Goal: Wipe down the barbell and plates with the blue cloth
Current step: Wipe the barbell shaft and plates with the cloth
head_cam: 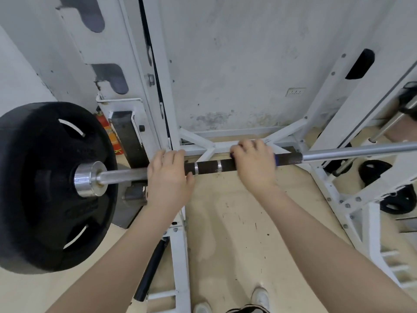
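A: Fingers?
B: Right hand [255, 164] curled round the barbell [207, 167] grip, blue cloth [274, 159] peeking beneath it. Left hand [168, 177] clasps the bar near the black plate [45, 188].
A: Advice?
B: Steady left; wrap cloth fully, slide along.

Both bare forearms reach forward from the lower corners, converging toward the middle. The left hand [168, 175] lies palm down, fingers curled over the barbell [207, 167] and thumb tucked beneath it. The right hand [255, 164] closes its grip on the same bar farther right, knuckles up (a sliver of blue cloth [274, 159] shows at its outer edge).
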A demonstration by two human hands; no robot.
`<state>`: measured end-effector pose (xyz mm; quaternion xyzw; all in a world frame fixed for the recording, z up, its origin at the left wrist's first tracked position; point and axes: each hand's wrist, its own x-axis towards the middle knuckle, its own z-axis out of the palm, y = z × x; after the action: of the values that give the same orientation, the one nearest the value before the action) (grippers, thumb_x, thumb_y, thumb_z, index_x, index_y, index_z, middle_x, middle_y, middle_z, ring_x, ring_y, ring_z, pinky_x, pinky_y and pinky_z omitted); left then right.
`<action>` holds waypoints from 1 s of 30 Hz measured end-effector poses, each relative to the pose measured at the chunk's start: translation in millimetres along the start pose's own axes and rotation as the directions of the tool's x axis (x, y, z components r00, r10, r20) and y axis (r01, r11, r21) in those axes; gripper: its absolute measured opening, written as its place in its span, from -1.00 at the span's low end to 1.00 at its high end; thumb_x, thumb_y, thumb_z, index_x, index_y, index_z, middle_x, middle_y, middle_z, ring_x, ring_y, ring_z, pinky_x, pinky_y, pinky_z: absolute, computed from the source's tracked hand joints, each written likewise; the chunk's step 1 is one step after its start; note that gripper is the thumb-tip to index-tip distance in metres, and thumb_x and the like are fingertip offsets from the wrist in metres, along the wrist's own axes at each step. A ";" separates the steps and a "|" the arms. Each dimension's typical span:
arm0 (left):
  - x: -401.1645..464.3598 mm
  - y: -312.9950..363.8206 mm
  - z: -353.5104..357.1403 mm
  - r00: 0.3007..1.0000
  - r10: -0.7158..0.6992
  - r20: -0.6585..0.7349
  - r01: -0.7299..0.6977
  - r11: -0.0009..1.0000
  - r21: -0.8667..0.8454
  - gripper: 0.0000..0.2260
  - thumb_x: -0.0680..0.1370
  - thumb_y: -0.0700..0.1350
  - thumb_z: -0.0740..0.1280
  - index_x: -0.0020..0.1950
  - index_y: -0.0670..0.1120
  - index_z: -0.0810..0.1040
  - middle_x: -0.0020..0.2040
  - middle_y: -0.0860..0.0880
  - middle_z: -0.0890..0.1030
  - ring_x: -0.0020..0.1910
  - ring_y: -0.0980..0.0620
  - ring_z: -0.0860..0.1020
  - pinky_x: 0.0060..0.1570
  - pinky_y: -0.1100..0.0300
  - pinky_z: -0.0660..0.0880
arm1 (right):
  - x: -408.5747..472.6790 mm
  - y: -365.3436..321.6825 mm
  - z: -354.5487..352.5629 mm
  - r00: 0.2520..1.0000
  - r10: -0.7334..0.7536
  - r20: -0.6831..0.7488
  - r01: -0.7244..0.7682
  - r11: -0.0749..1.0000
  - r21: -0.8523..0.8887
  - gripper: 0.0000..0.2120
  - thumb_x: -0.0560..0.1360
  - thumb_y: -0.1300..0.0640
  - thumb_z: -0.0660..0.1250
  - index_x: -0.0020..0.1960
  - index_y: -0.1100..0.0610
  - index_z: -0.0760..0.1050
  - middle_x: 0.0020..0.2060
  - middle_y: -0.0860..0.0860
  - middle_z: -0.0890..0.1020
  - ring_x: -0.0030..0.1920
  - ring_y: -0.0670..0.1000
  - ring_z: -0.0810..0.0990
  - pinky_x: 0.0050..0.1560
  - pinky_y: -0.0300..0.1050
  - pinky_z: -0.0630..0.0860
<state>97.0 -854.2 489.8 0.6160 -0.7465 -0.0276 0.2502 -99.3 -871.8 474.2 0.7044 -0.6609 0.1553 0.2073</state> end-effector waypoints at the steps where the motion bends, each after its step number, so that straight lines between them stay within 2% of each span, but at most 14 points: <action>1: 2.1 4.5 1.7 0.999 0.051 -0.012 -0.051 0.998 -0.035 -0.66 0.40 -0.21 0.38 0.17 -0.21 0.51 0.09 -0.17 0.57 0.24 -0.25 0.41 0.18 -0.17 0.36 | -3.7 19.8 -0.7 0.997 0.067 0.030 -0.067 0.998 0.005 -0.83 0.27 0.24 0.48 -0.17 0.07 0.59 -0.18 0.05 0.61 -0.21 0.18 0.53 -0.19 -0.07 0.40; 5: 10.6 23.4 13.9 0.980 0.194 -0.034 -0.197 0.977 -0.087 -0.72 0.36 -0.17 0.30 0.05 -0.20 0.56 -0.03 -0.15 0.61 0.10 -0.23 0.52 0.05 -0.10 0.48 | -7.2 30.8 -0.6 0.976 0.217 0.002 -0.215 0.966 0.146 -0.87 0.45 0.17 0.26 -0.10 0.05 0.58 -0.11 0.06 0.60 -0.18 0.22 0.53 -0.18 -0.03 0.38; 7: 12.6 38.6 19.4 0.979 0.202 -0.020 -0.203 0.973 -0.108 -0.71 0.37 -0.19 0.33 0.07 -0.19 0.55 -0.01 -0.13 0.60 0.11 -0.22 0.52 0.07 -0.08 0.46 | -6.7 4.9 2.7 0.987 0.138 -0.086 -0.119 0.973 0.196 -0.79 0.43 0.12 0.18 -0.12 0.07 0.60 -0.14 0.05 0.62 -0.22 0.19 0.54 -0.22 -0.03 0.45; 9: 14.1 51.6 24.2 0.981 0.195 0.005 -0.193 0.973 -0.129 -0.69 0.37 -0.23 0.38 0.11 -0.16 0.54 0.03 -0.11 0.59 0.14 -0.19 0.49 0.10 -0.06 0.43 | -9.6 -2.6 7.0 0.987 -0.004 -0.161 0.036 0.980 0.195 -0.79 0.39 0.18 0.23 -0.07 0.08 0.60 -0.09 0.03 0.63 -0.20 0.16 0.54 -0.22 -0.06 0.46; 11: 17.0 60.2 27.2 0.980 0.193 0.040 -0.185 0.972 -0.144 -0.69 0.39 -0.23 0.39 0.13 -0.15 0.54 0.04 -0.11 0.58 0.15 -0.18 0.47 0.11 -0.07 0.41 | -10.6 21.5 8.3 0.977 -0.154 -0.145 0.175 0.974 0.146 -0.74 0.36 0.22 0.24 -0.01 0.06 0.61 -0.04 0.03 0.62 -0.17 0.16 0.53 -0.21 -0.06 0.46; 12: 19.0 63.3 29.1 0.979 0.194 0.055 -0.184 0.972 -0.145 -0.70 0.40 -0.23 0.39 0.13 -0.16 0.54 0.04 -0.12 0.58 0.13 -0.18 0.48 0.11 -0.07 0.42 | -10.6 40.9 8.9 0.980 -0.167 -0.105 0.180 0.976 0.123 -0.75 0.35 0.23 0.29 -0.01 0.05 0.61 -0.04 0.05 0.62 -0.18 0.17 0.53 -0.21 -0.05 0.46; 14: 20.7 68.3 33.0 0.976 0.198 0.090 -0.185 0.973 -0.136 -0.73 0.43 -0.20 0.38 0.12 -0.16 0.56 0.02 -0.14 0.59 0.08 -0.21 0.50 0.09 -0.09 0.45 | -9.9 82.5 8.5 0.999 -0.049 -0.012 0.050 0.995 0.086 -0.76 0.32 0.30 0.41 -0.06 0.07 0.60 -0.05 0.10 0.61 -0.18 0.21 0.51 -0.19 0.00 0.44; 16: 20.6 76.0 37.2 0.973 0.184 0.139 -0.169 0.980 -0.108 -0.69 0.45 -0.12 0.38 0.18 -0.13 0.54 0.04 -0.13 0.59 0.08 -0.20 0.50 0.09 -0.05 0.40 | -12.3 116.0 4.1 0.984 0.140 0.108 -0.147 0.988 0.057 -0.80 0.38 0.33 0.37 -0.06 0.10 0.58 -0.02 0.16 0.58 -0.12 0.25 0.48 -0.14 0.07 0.42; 18: 19.7 76.7 41.1 0.972 0.160 0.173 -0.153 0.987 -0.051 -0.60 0.43 0.01 0.40 0.24 -0.07 0.50 0.05 -0.10 0.55 0.08 -0.17 0.46 0.09 0.00 0.33 | -9.6 116.3 0.5 0.955 0.247 0.162 -0.259 0.964 0.056 -0.85 0.46 0.26 0.29 0.00 0.11 0.56 0.03 0.17 0.55 -0.04 0.26 0.46 -0.08 0.09 0.38; 20: 21.1 77.4 43.1 0.981 0.137 0.137 -0.135 0.991 -0.021 -0.57 0.39 0.05 0.44 0.22 -0.05 0.53 -0.03 -0.11 0.54 0.02 -0.17 0.48 0.03 0.01 0.34 | -3.0 88.5 -3.4 0.966 0.188 0.176 -0.196 0.980 0.031 -0.87 0.47 0.17 0.29 0.00 0.09 0.55 0.00 0.13 0.55 -0.05 0.23 0.48 -0.08 0.05 0.36; 23: 24.4 80.6 44.1 0.987 0.106 0.121 -0.102 0.994 -0.040 -0.69 0.39 -0.07 0.46 0.11 -0.10 0.60 -0.11 -0.14 0.56 -0.07 -0.20 0.51 -0.09 0.03 0.34 | -4.9 47.0 0.8 0.996 -0.017 0.083 0.008 0.995 0.102 -0.78 0.26 0.24 0.44 -0.11 0.08 0.56 -0.10 0.07 0.59 -0.18 0.17 0.52 -0.10 0.02 0.30; 26: 25.7 83.7 41.3 0.986 0.075 0.146 -0.072 0.997 -0.030 -0.74 0.45 -0.07 0.40 0.13 -0.08 0.59 -0.07 -0.11 0.55 -0.03 -0.17 0.48 -0.12 0.10 0.25 | -10.2 75.4 3.0 0.987 -0.133 0.090 0.127 0.990 0.064 -0.72 0.26 0.26 0.44 -0.07 0.05 0.56 -0.05 0.05 0.59 -0.19 0.16 0.51 -0.15 -0.03 0.37; 27: 25.5 84.2 41.2 0.986 0.063 0.154 -0.060 0.998 -0.024 -0.74 0.47 -0.06 0.37 0.15 -0.06 0.58 -0.04 -0.09 0.55 -0.02 -0.14 0.47 -0.12 0.13 0.22 | -9.4 93.7 2.8 0.988 -0.112 0.107 0.108 0.993 0.044 -0.75 0.29 0.26 0.43 -0.06 0.05 0.56 -0.04 0.06 0.59 -0.19 0.17 0.50 -0.18 -0.04 0.39; 30: 24.9 85.3 42.5 0.988 0.042 0.148 -0.039 0.999 -0.023 -0.74 0.48 -0.03 0.35 0.16 -0.03 0.56 -0.03 -0.06 0.54 -0.01 -0.10 0.45 -0.12 0.15 0.19 | -6.3 129.9 -3.4 0.967 0.168 0.193 -0.176 0.984 0.025 -0.84 0.41 0.25 0.33 -0.04 0.07 0.53 -0.02 0.10 0.55 -0.15 0.19 0.46 -0.14 0.00 0.36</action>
<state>-0.5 -868.4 491.0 0.5945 -0.7750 -0.0759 0.2004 -228.9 -870.0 485.4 0.6601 -0.7329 0.1187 0.1142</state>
